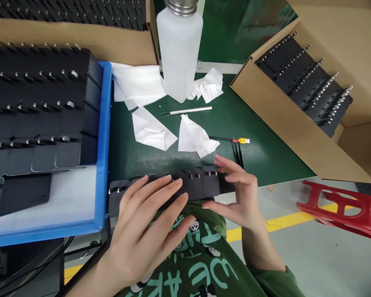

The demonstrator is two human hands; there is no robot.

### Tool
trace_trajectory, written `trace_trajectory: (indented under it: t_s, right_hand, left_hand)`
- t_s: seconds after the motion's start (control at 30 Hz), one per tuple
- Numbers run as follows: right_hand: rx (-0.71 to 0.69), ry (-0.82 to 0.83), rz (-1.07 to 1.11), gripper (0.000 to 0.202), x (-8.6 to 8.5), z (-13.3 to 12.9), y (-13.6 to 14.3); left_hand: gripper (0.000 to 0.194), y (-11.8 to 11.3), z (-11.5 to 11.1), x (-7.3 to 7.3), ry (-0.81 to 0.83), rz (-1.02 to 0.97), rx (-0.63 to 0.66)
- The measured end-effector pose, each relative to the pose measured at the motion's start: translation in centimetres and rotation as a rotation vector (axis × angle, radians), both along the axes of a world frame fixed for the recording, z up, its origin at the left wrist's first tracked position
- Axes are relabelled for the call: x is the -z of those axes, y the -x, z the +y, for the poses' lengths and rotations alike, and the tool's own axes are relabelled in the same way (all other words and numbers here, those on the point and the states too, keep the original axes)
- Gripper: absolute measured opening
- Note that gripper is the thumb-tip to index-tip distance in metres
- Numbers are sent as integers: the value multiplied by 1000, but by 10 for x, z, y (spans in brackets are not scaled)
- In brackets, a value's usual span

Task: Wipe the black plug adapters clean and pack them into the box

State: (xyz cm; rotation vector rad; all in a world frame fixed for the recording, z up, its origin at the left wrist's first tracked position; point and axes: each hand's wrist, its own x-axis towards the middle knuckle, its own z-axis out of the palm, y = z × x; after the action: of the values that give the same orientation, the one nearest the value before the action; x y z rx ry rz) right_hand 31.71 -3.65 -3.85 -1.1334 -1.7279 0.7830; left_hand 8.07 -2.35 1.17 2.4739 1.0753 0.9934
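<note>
A row of black plug adapters (pixel 194 183) with metal prongs up lies along the front edge of the green table. Spread over the row's left and middle part is my left hand (pixel 148 231), fingers apart, covering several of the adapters. At the row's right end my right hand (pixel 243 194) has its fingers and thumb apart beside the last adapter (pixel 210 181), and nothing is between them. Behind the row lie white cloths (pixel 154 128), a thin white-handled pick (pixel 191 111) and black tweezers (pixel 239 154).
A blue tray (pixel 102 144) of stacked adapters stands at the left. Cardboard boxes (pixel 284 123) with more adapters are at the right and back left. A white bottle (pixel 179 53) stands at the back, near a yellow USB plug (pixel 243 140). A red stool (pixel 352 210) is lower right.
</note>
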Motion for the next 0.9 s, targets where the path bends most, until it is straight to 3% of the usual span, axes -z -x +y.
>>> trace_trajectory:
  t_s: [0.07,0.13,0.27,0.33,0.43,0.5,0.53,0.6,0.67,0.8,0.9]
  right_hand:
    - [-14,33,-146,77,-4,4,-1]
    - [57,4,-263,71,-12,5,0]
    - [325,-43,-157,75,-37,-10,10]
    - [318,-40,-69,87,-49,-22,21]
    - [192,-80,75,96,-56,-31,30]
    - [196,-91,114,80,-51,-28,23]
    - [282,-85,57,68,-46,-23,16]
    - [526,-35,-206,51,-32,-8,-2]
    - [658,35,-493,49,-14,7,-18]
    - [576,67,-637,41,11,22,-28]
    - [588,83,-417,26,5,16,-31]
  left_hand:
    - [28,1,-2,-1,0,-9,1]
    - [29,-1,-5,-3,14,-22,19]
    - [38,-18,-13,-5,8,8,120]
    - [40,-27,-15,-6,-8,6,159]
    - [38,-27,-15,-8,28,-100,151]
    - [41,-18,-15,-8,146,-189,126]
    - [45,-13,-15,-8,222,-241,115]
    - [49,-1,-16,-5,368,-352,91]
    - [50,7,-15,-1,440,-445,76]
    - [49,13,-13,4,521,-582,123]
    - [40,11,-14,6,711,-764,207]
